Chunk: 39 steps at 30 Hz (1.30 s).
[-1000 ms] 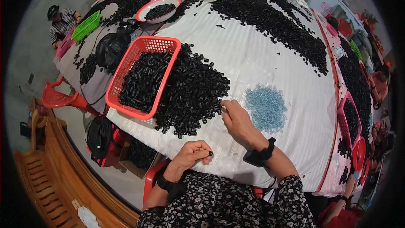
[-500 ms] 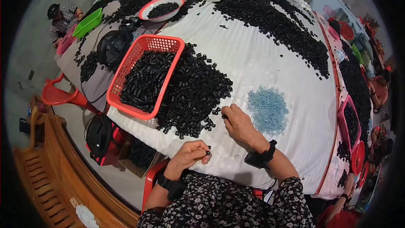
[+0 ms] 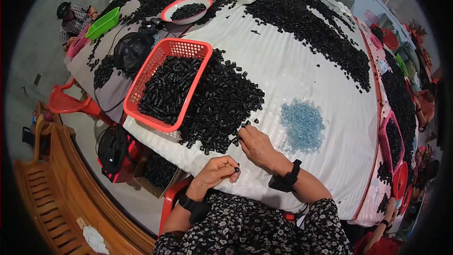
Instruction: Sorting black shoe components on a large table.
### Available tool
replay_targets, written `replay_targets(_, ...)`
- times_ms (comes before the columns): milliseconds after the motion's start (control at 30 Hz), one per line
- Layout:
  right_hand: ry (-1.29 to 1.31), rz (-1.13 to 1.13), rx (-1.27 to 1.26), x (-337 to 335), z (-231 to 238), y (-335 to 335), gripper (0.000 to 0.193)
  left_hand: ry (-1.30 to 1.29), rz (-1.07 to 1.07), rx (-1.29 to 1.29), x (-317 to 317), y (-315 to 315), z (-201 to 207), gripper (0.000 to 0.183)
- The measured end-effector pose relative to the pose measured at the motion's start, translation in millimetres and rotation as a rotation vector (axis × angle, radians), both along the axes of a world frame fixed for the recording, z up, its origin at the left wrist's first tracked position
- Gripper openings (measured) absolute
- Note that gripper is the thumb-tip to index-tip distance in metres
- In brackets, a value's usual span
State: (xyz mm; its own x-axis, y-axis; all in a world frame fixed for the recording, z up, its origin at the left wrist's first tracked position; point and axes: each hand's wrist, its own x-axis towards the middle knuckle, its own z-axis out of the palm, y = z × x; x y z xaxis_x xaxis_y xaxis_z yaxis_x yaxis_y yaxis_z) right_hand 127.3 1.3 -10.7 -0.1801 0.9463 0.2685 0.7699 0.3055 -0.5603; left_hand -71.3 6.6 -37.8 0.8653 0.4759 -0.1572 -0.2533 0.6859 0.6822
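Observation:
My left hand (image 3: pixel 215 173) is closed by the table's near edge. Thumb and fingers pinch a small black plastic cap (image 3: pixel 237 170), whose round end shows at the fingertips. Further right, my right hand (image 3: pixel 258 144) reaches down to the near right border of a heap of small black plastic caps (image 3: pixel 224 99). Its fingers are curled, and the palm hides whatever they hold. A patch of small clear bluish pieces (image 3: pixel 302 125) lies right of that hand. Left of the heap, a red plastic basket (image 3: pixel 207 59) holds longer black plastic pieces (image 3: pixel 167 89).
Another large spread of black pieces (image 3: pixel 311 28) covers the far side of the white cloth (image 3: pixel 264 78). A red-rimmed bowl (image 3: pixel 165 17), a green basket (image 3: pixel 104 24) and a black mesh item (image 3: pixel 130 53) sit at the far left. A wooden bench (image 3: pixel 52 193) stands lower left. Other people work around the tables.
My right hand has moved slightly left and toward me, against the heap's edge. My left hand keeps its pinch on the black cap, shifted slightly right in the picture. The view has shifted slightly.

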Motion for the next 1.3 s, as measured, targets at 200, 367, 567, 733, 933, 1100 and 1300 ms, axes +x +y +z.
replay_targets(200, 0.392, -0.068, -0.204, 1, 19, -15, 0.007, -0.007, 0.02, -0.007, -1, -2, 2, 0.016)
replay_targets(367, 0.333, 0.044, -0.158, 5, 33, -30, 0.013, 0.025, 0.047, -0.013, 0, -2, 1, 0.013)
replay_targets(567, 0.483, 0.0, -0.425, 4, 38, -43, 0.017, 0.054, 0.183, 0.018, 2, 3, 21, 0.011)
replay_targets(733, 0.688, -0.021, -0.515, -3, 45, -44, 0.015, 0.119, 0.257, 0.107, 1, 4, 30, 0.011)
replay_targets(933, 0.821, -0.073, -0.418, -7, 43, -45, 0.009, 0.223, 0.285, 0.146, 4, 1, 32, 0.012)
replay_targets(1100, 0.893, -0.068, -0.517, -10, 43, -46, 0.01, 0.2, 0.289, 0.147, 6, -1, 32, 0.011)
replay_targets(1300, 0.659, 0.016, -0.392, -11, 57, -45, 0.01, 0.182, 0.277, 0.159, 6, -3, 35, 0.011)
